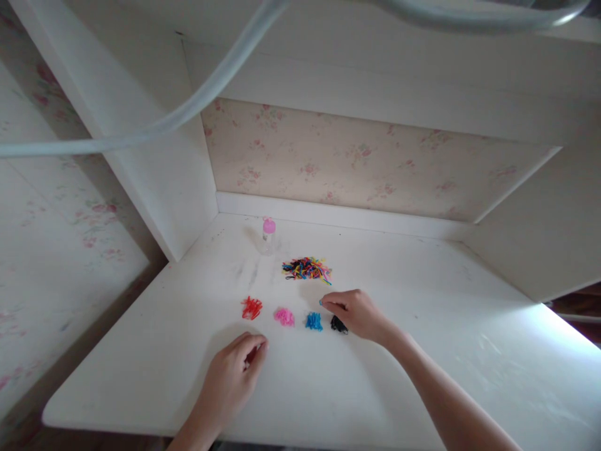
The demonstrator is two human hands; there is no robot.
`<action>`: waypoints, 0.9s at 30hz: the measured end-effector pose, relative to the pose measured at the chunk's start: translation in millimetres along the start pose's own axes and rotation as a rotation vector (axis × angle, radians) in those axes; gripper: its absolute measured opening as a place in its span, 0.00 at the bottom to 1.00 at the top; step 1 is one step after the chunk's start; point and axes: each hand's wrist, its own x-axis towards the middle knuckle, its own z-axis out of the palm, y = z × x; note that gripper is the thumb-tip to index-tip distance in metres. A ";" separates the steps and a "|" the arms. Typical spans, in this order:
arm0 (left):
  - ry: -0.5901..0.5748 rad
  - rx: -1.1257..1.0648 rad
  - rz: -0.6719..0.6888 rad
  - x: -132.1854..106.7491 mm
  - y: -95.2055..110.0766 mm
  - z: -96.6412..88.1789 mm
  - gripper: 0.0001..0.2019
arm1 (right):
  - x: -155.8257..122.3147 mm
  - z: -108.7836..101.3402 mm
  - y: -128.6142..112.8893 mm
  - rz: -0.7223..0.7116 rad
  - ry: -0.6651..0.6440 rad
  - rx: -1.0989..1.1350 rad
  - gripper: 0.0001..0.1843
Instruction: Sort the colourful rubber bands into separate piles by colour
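My right hand is closed in a pinch on a small blue rubber band, just above the sorted piles. Below it lie a black pile of rubber bands, partly covered by this hand, and a blue pile. Further left are a pink pile and a red pile. Behind them sits a larger heap of mixed-colour rubber bands. My left hand rests near the red and pink piles with curled fingers, thumb against forefinger; whatever they may hold is hidden.
A small clear bottle with a pink lid stands toward the back of the white table. White panels enclose the sides and overhead, with flowered wallpaper behind. A pale cable crosses close to the camera at the top.
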 end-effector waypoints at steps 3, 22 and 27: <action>-0.007 0.005 0.008 -0.8 0.6 -0.7 0.12 | -3.5 -2.9 -14.4 -0.078 -0.083 -0.179 0.16; -0.005 0.079 0.053 -0.5 -3.3 2.0 0.11 | -15.4 7.1 -32.1 0.074 -0.032 -0.298 0.16; 0.001 0.086 0.055 -0.5 -2.9 1.7 0.12 | -19.4 23.8 -40.6 0.169 -0.024 -0.281 0.14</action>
